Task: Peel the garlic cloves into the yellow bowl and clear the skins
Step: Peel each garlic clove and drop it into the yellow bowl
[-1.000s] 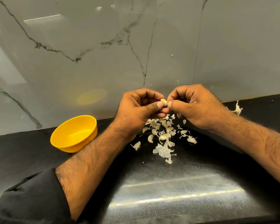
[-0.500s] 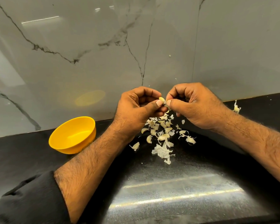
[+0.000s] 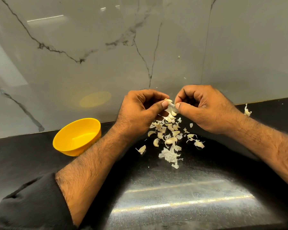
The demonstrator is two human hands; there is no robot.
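Far out to the left of both hands, a black sleeve is covering the left forearm near the bottom corner. Further in, still to the left of the left hand and just beside its forearm, the yellow bowl is sitting on the black countertop; the forearm is crossing in front of the bowl's right edge, and its inside is showing no cloves that can be made out.

The left hand is hovering above the counter with its fingers curled in, the thumb and forefinger pinching a garlic clove at its near end. Directly across from it, the right hand is also curling its fingers, and its thumb and forefinger are pinching a pale strip of skin that is hanging off the same clove. The two sets of fingertips are sitting just apart, with the clove between them.

Below and between the hands, a scattered pile of garlic skins and cloves is lying on the counter, reaching from under the left knuckles across to beneath the right wrist. A larger papery husk is lying at the near edge of that pile.

To the right of the right hand, beyond its wrist, a lone garlic scrap is resting against the base of the grey marble backsplash.
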